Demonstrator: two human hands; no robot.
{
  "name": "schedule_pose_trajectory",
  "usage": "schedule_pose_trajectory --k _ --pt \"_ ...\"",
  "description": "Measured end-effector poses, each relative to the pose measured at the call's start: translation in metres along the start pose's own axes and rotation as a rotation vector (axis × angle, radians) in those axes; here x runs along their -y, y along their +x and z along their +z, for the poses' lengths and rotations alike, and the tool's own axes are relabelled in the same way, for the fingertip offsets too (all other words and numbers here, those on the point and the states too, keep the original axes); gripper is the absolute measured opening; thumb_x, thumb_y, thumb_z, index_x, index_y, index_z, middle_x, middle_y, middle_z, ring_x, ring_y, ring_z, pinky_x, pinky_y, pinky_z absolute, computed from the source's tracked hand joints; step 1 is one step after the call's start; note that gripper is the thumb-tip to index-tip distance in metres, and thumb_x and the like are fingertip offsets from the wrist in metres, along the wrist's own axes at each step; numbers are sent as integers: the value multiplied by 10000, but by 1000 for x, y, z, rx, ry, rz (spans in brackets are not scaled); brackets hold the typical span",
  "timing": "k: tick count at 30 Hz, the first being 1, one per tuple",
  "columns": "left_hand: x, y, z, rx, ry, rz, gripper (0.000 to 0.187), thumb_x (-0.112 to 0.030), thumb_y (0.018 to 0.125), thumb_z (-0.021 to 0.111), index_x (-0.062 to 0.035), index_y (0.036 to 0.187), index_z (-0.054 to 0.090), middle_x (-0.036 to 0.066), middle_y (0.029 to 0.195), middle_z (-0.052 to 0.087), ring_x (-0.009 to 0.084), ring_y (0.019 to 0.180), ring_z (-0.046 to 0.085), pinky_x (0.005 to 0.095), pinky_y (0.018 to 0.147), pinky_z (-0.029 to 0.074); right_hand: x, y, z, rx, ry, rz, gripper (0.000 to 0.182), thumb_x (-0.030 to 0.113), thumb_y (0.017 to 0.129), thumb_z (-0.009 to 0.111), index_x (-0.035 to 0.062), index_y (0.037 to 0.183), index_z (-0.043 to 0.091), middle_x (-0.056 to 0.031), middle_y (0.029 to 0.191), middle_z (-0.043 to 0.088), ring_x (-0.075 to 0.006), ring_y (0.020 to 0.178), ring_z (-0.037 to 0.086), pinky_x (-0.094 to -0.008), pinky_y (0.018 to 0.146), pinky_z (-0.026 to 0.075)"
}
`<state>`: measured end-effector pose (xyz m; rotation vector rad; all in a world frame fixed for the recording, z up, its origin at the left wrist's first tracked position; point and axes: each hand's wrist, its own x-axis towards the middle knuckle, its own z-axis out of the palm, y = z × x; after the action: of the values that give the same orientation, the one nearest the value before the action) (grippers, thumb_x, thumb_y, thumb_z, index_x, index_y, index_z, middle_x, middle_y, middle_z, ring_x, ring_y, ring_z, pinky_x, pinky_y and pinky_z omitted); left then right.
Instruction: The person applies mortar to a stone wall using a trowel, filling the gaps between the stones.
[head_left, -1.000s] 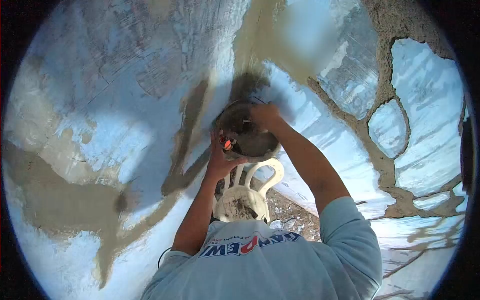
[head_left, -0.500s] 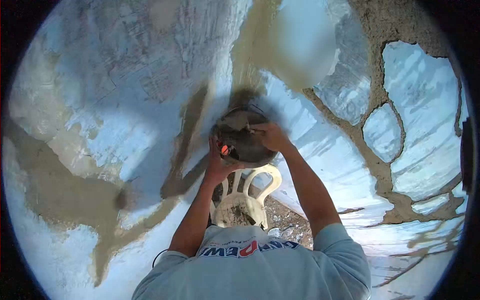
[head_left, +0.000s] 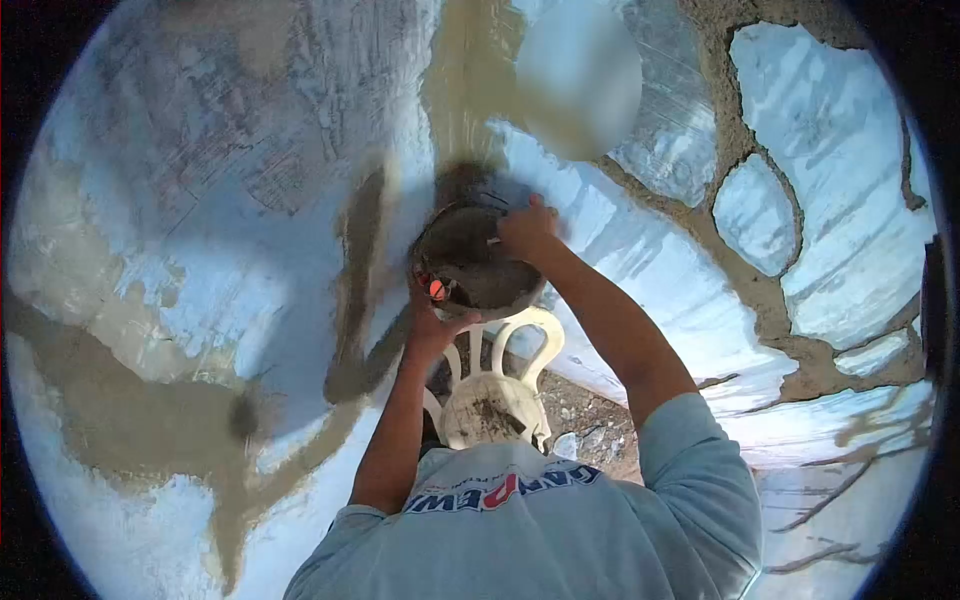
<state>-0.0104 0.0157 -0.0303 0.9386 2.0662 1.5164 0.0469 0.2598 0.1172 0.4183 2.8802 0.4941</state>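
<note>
A round dark bowl (head_left: 505,287) holding grey mortar (head_left: 465,240) is in front of me, above a chair. My left hand (head_left: 432,328) is closed on the lower left of the bowl, its fingers partly hidden beneath. Beside that thumb, inside the bowl, lies an object with a bright orange end (head_left: 437,290), partly hidden. At the upper right rim, my right hand (head_left: 528,232) is closed around the handle of a trowel. A short bit of the trowel's metal (head_left: 494,240) shows by the fingers; its blade is hard to make out against the mortar.
Below the bowl stands a cream plastic chair (head_left: 490,405) with a dirt-stained seat. Rubble (head_left: 590,425) covers the ground to its right. A pale blue wall (head_left: 640,270) with mortar-filled bands (head_left: 150,410) surrounds the work; rough channels (head_left: 745,270) run through its right side.
My right hand has risen toward the bowl's upper right rim and turned, and the trowel blade shows less. My left hand keeps hold of the bowl. The view has shifted slightly.
</note>
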Motion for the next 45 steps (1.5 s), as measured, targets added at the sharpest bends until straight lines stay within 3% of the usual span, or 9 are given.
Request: schedule_pose_trajectory --k 11,17,23,27,31,32,35,36,45 --pt "-19 -7 -1 -37 -4 -72 1545 -445 641 995 8 1635 -97 267 1681 187 360 1535 296 487 1249 306 16 6 -30 120 -71 -229 230 200 917 659 126 1097 781 -111 1063 784 -284 1078 740 -575 1124 375" --pt "-29 -6 -3 -33 -153 45 1553 -377 618 1015 45 1625 -89 268 1679 183 358 1542 272 470 1249 298 3 -2 12 -144 221 -132 326 267 853 675 325 1159 772 -55 1073 760 -284 1009 726 -526 989 419" --pt "-11 -2 2 -73 -134 52 1538 -387 604 1018 60 1627 -42 280 1688 145 371 1546 262 464 1254 284 -15 -28 38 -271 709 -61 329 271 910 681 219 1223 765 -137 1095 763 -363 985 717 -527 943 491" --pt "-18 -6 3 -105 -126 70 1523 -384 610 1016 38 1635 -27 279 1681 158 377 1532 287 476 1246 303 -26 -48 31 -425 965 -67 314 190 898 753 93 1197 750 -165 1019 766 -305 870 724 -419 821 558" --pt "-63 -16 -4 -83 -323 163 1484 -322 623 1018 24 1637 -9 266 1657 214 378 1511 323 484 1233 336 -31 -68 -28 -613 1116 -103 313 132 909 788 36 1202 733 -97 871 728 -132 730 628 -314 707 536" --pt "-68 -17 -4 -76 -349 194 1478 -307 626 1018 23 1636 -9 263 1654 222 379 1510 325 484 1233 338 -35 -67 -43 -557 1230 -99 326 168 932 774 48 1230 715 -173 1044 751 -247 883 729 -372 815 562" --pt "-40 -9 -4 -86 -169 178 1484 -291 630 1017 17 1636 -29 259 1656 218 377 1513 320 484 1236 334 -42 -73 -119 -738 1192 -56 318 145 945 758 23 1234 708 -126 959 732 -187 800 682 -347 767 547" --pt "-45 -10 -5 -76 -206 152 1497 -302 628 1018 15 1637 -42 259 1663 206 377 1513 319 485 1238 330 -47 -53 -124 -936 1262 -134 237 116 999 689 7 1208 707 10 761 620 -78 636 560 -269 603 477" --pt "-21 -8 -1 -100 -91 19 1553 -430 620 999 2 1640 -89 272 1715 -14 373 1588 138 467 1278 227 -91 8 -280 -877 1830 -206 297 248 1089 539 -4 1187 661 -59 882 642 -139 615 560 -301 521 473"
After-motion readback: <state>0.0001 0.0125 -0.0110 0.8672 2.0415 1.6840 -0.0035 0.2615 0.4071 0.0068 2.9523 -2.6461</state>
